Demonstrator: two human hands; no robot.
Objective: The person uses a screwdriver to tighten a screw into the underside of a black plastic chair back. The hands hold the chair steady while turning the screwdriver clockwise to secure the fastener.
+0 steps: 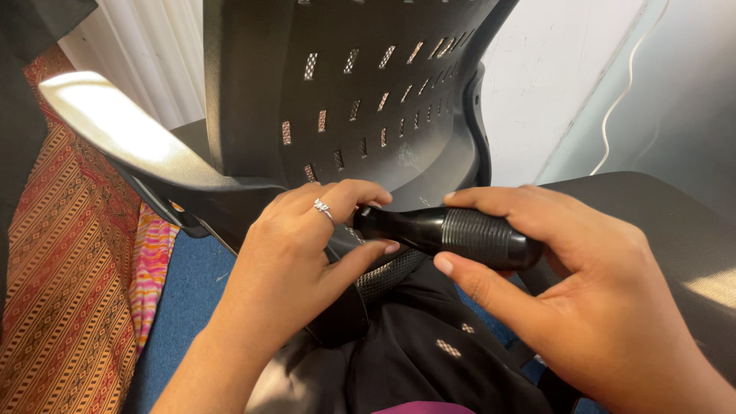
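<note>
- My right hand (606, 284) is clamped around a black ribbed tool handle (452, 234).
- My left hand (307, 245) pinches its tip, seemingly against the black chair back (345, 92).
- I see blue floor (192, 291) open at left.

Right hand (583, 284) grips black ribbed tool handle (452, 234); left hand (307, 245) fingers its tip, seemingly against chair backrest (345, 92).

Left of your left hand you see patterned orange fabric (54, 253) over blue carpet (188, 295); a white cable (625, 84) hangs beyond your right hand.
</note>
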